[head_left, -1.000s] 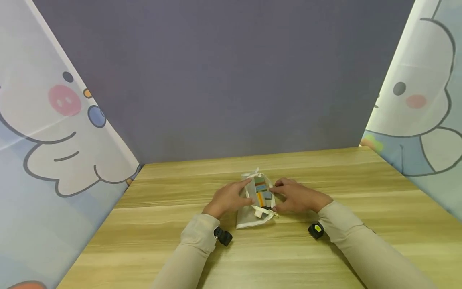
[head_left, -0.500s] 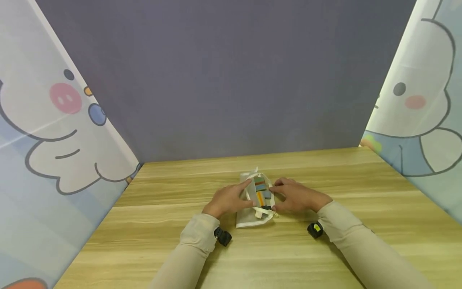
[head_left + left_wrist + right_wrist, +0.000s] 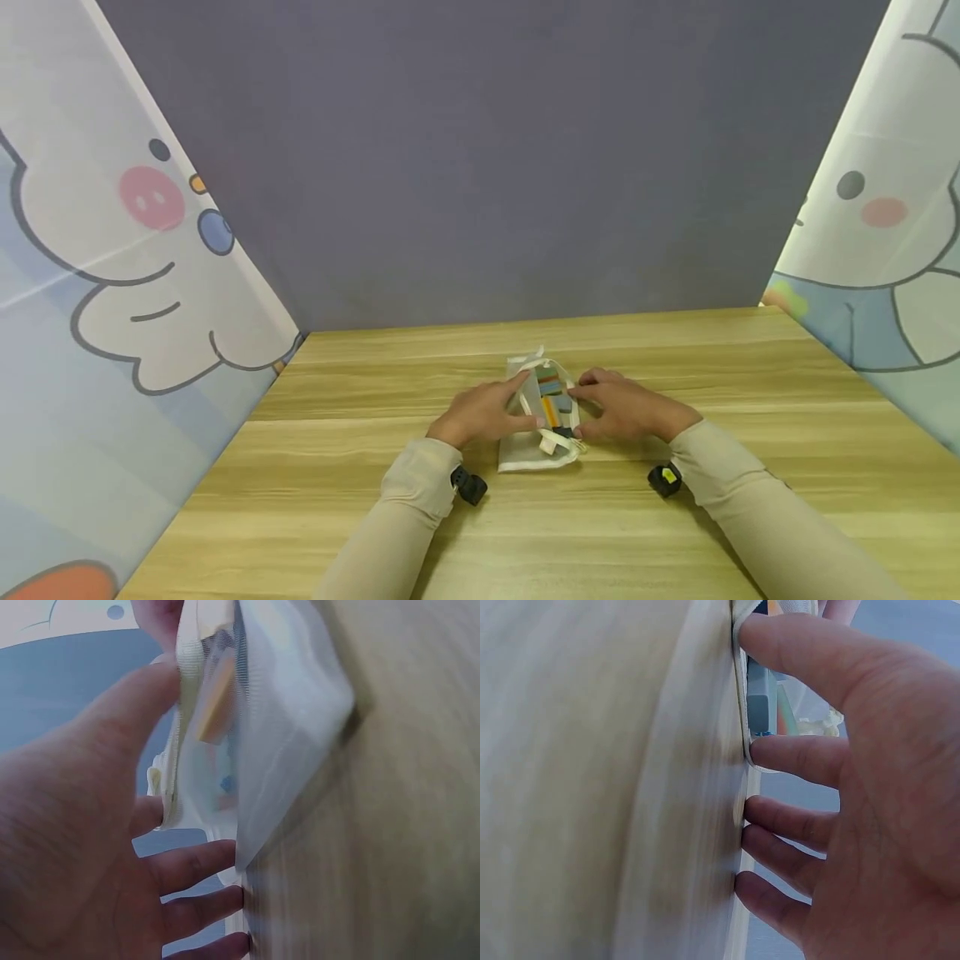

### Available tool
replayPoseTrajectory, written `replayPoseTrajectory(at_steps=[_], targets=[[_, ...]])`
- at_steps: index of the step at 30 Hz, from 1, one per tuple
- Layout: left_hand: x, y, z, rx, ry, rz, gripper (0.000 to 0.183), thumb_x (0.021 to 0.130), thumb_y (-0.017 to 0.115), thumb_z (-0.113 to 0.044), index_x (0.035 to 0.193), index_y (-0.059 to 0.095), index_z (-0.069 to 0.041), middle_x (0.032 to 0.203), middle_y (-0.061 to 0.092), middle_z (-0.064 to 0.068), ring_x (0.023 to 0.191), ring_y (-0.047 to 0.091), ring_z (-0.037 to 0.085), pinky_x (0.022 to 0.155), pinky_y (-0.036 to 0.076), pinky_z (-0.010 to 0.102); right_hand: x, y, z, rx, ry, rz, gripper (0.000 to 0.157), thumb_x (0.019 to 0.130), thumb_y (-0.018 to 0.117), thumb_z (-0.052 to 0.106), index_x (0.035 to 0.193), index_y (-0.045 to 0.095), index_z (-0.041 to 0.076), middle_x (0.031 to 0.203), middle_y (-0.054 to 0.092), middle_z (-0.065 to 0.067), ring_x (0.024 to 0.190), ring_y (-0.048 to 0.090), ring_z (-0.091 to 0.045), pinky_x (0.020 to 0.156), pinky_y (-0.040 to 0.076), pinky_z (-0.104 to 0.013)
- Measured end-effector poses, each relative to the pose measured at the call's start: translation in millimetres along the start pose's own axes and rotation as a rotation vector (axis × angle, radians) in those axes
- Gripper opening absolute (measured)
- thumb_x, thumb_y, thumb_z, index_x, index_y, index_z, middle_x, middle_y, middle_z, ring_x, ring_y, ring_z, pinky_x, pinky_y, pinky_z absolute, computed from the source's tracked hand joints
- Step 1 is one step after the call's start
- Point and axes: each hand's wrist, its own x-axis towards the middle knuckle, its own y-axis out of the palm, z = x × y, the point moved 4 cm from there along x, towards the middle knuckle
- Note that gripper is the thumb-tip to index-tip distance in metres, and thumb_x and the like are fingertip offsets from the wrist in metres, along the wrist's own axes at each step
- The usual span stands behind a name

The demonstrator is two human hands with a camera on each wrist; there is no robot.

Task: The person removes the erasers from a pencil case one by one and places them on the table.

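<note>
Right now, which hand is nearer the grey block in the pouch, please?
Right hand, beside the grey block at the right rim of the pouch; the left hand is across the opening.

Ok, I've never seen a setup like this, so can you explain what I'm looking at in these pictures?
There's no machine here: a person works with a bare left hand and a bare right hand. The wide picture comes from a camera worn on the head; the two close ones come from small black cameras on the wrists. On the yellowish wood-grain table lies a whitish, see-through pouch with cream edges, its mouth open, with small orange, blue and grey blocky pieces inside. Neither hand plainly grips anything; fingers of both touch the pouch's rim.
</note>
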Motion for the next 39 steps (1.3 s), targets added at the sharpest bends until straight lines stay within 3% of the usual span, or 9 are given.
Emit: replayPoseTrajectory(at_steps=[9, 21, 39], targets=[[-1.3, 1.4, -1.6, 0.026, -0.023, -0.02, 0.086, 0.09, 0.05, -0.075, 0.161, 0.021, -0.036, 0.152, 0.048, -0.001, 0.136, 0.047, 0.027, 0.099, 0.044, 0.054, -1.0, 0.0, -2.3, -0.007, -0.026, -0.001, 0.073, 0.093, 0.07, 0.049, 0.146, 0.052, 0.002, 0.143, 0.045, -0.022, 0.127, 0.045, -0.042, 0.099, 0.044, -0.057], [-0.6, -0.5, -1.3, -0.012, -0.031, -0.065, 0.07, 0.097, 0.051, -0.061, 0.158, 0.034, -0.032, 0.15, 0.049, 0.0, 0.134, 0.049, 0.026, 0.096, 0.046, 0.056, 0.6, -0.7, 1.0, -0.015, -0.021, -0.003, 0.07, 0.093, 0.07, 0.047, 0.145, 0.053, 0.002, 0.142, 0.046, -0.022, 0.127, 0.046, -0.042, 0.1, 0.043, -0.056], [-2.1, -1.4, -2.5, -0.031, -0.04, -0.053, 0.07, 0.096, 0.052, -0.064, 0.158, 0.035, -0.034, 0.151, 0.048, -0.001, 0.135, 0.048, 0.026, 0.099, 0.043, 0.058, 0.9, -3.6, -1.9, 0.034, -0.039, -0.061, 0.049, 0.098, 0.066, 0.032, 0.136, 0.06, 0.001, 0.132, 0.055, -0.017, 0.12, 0.053, -0.038, 0.098, 0.045, -0.055]])
